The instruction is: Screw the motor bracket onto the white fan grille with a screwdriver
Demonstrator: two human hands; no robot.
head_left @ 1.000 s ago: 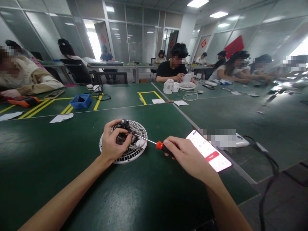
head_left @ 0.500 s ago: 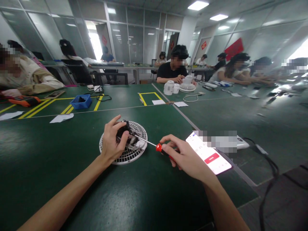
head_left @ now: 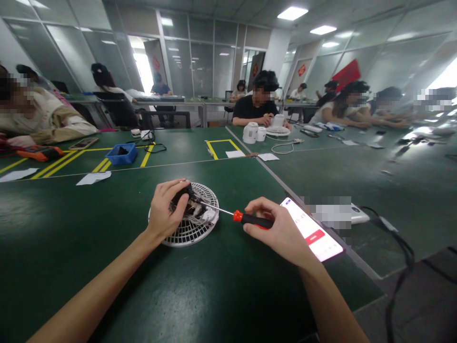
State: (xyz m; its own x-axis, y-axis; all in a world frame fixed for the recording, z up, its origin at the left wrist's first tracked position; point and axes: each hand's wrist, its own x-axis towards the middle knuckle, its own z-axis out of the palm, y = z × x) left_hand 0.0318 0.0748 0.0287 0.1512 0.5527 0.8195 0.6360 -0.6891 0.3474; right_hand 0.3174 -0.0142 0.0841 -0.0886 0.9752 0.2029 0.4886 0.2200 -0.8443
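Note:
A round white grille (head_left: 193, 233) lies on the green table, with a dark part (head_left: 183, 191) and white wires on it. My left hand (head_left: 166, 207) is wrapped round the dark part from the left. To the right, my right hand (head_left: 273, 224) has its fingers around the black handle of a red and black screwdriver (head_left: 255, 220). The screwdriver's metal shaft points left, and its tip meets the dark part near my left thumb. The exact contact point is too small to make out.
A lit phone (head_left: 316, 233) lies beside my right wrist, near a white device (head_left: 358, 214) with black cables. Farther off are a blue bin (head_left: 122, 153), paper sheets and white housings (head_left: 250, 132). Across the table a person in black (head_left: 255, 107) works on a white part.
My right hand has shifted back along the screwdriver, uncovering more of its black handle. My left hand's raised fingers have come down onto the dark part.

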